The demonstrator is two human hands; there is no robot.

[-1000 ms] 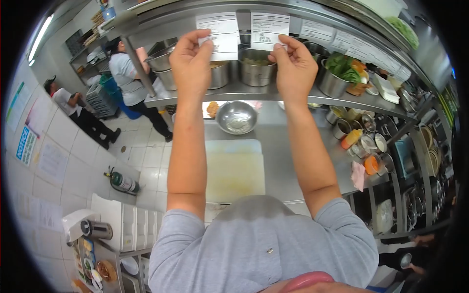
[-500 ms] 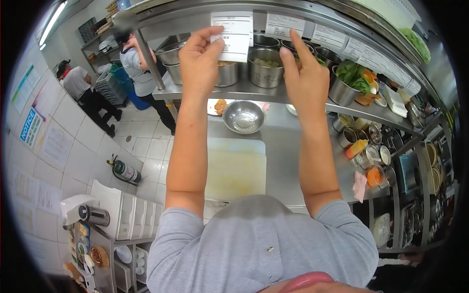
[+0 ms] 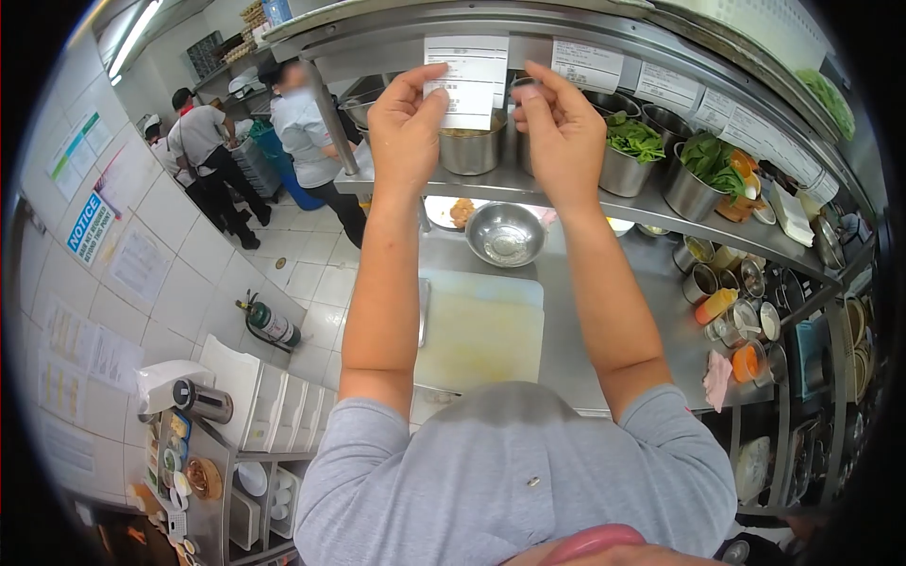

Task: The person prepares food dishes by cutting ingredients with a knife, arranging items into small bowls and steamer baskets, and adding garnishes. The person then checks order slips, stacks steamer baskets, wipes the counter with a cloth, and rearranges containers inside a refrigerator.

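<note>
In my left hand [image 3: 408, 127] a white paper slip [image 3: 470, 80] is pinched at its left edge, up at the shelf's rail. My right hand [image 3: 563, 132] is raised beside it, thumb and forefinger apart, with no slip between them. A second slip [image 3: 587, 64] hangs from the rail just right of my right hand, and more slips [image 3: 668, 87] follow along it. Behind and below the hands, metal pots stand on the shelf; one pot [image 3: 470, 151] is under the held slip, another [image 3: 628, 173] holds green leaves.
Below the shelf, a metal bowl [image 3: 505, 234] and a cutting board [image 3: 483, 330] lie on the steel counter [image 3: 590, 321]. Sauce containers [image 3: 746, 361] stand at right. Co-workers [image 3: 307, 132] are at the back left. A fire extinguisher [image 3: 274, 323] stands by the wall.
My right hand has let go of the second slip, which now hangs on the rail, and has moved back toward the slip in my left hand. The view has shifted left.
</note>
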